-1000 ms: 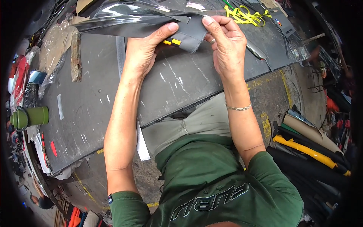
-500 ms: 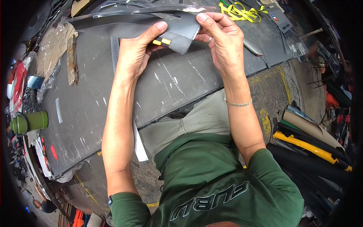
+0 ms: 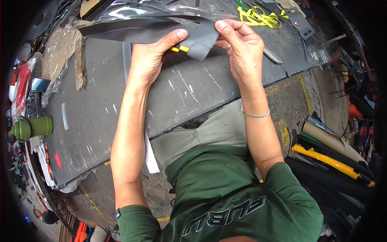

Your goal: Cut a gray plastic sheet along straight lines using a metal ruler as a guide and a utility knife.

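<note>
Both my hands hold a long grey stitched fabric piece [image 3: 141,31] above the far part of the dark worktable [image 3: 181,97]. My left hand [image 3: 155,50] grips it with the thumb on top and the fingers hidden beneath. Close to those fingers a small yellow-and-black tab [image 3: 180,49] sticks out. At the piece's right corner my right hand [image 3: 240,42] pinches the edge between thumb and fingers. Clear plastic sheeting [image 3: 137,9] lies along the far side of the fabric, and I cannot tell whether it is attached.
A tangle of yellow strap [image 3: 262,18] and a black-handled tool [image 3: 273,56] lie right of my hands. On the left are a wooden stick [image 3: 80,64], crumpled plastic and a green bottle [image 3: 38,127]. Rolls of material [image 3: 326,161] rest at the lower right.
My hands and the fabric have shifted slightly right and nearer. The fabric has tilted a little, so less of the yellow-and-black tab shows. More clear plastic sheeting is visible behind it.
</note>
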A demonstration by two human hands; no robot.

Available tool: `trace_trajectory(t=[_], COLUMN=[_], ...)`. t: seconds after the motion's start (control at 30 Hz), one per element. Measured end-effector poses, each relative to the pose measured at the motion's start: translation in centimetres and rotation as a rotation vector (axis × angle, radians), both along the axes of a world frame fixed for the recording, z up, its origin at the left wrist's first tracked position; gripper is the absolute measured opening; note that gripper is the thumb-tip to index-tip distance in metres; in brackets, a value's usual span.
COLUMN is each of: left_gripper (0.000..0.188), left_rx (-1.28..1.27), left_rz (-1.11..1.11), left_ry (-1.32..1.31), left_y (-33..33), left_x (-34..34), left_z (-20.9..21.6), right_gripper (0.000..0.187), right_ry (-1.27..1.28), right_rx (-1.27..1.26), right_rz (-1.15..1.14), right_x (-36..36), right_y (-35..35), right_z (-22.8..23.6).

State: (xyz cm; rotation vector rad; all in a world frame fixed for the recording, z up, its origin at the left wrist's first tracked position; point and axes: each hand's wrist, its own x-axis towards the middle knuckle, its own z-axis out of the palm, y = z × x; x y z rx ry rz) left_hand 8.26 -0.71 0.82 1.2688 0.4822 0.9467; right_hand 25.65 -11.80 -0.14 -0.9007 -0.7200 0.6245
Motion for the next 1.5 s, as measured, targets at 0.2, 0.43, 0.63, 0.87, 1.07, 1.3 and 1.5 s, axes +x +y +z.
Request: trace_trajectory(t=[0.2,0.43,0.63,0.87,1.07,1.3,1.5], left_gripper=[0.043,0.047,0.046,0.048,0.047,0.050,0.052], left_rx=[-0.002,0.022,-0.071,-0.108,-0.083,-0.074,-0.063], left_rz=[0.015,0.022,-0.010,-0.022,-0.021,-0.028,-0.031], left_ry=[0.028,0.040,0.091,0.069,0.083,0.134,0.112], left_y=[0.2,0.2,0.2,0.3,0.4,0.4,0.3], left_x=[-0.2,-0.1,-0.1,0.0,-0.1,-0.1,0.0], left_z=[-0.2,-0.2,0.1,0.0,-0.3,-0.2,0.0], right_gripper=[0.021,0.019,0.019,0.017,0.016,0.016,0.017], right_ry=[-0.005,-0.006,-0.026,-0.103,-0.117,-0.099,-0.099], right_rx=[0.016,0.010,-0.017,-0.080,-0.089,-0.075,-0.054], right_rz=[-0.007,0.007,0.023,0.010,0.002,0.002,0.001], right_x=[-0.2,-0.1,0.1,0.3,0.3,0.4,0.5], right_y=[0.0,0.2,0.3,0.2,0.3,0.3,0.3], right_z=[0.0,-0.3,-0.3,0.3,0.0,-0.3,-0.9])
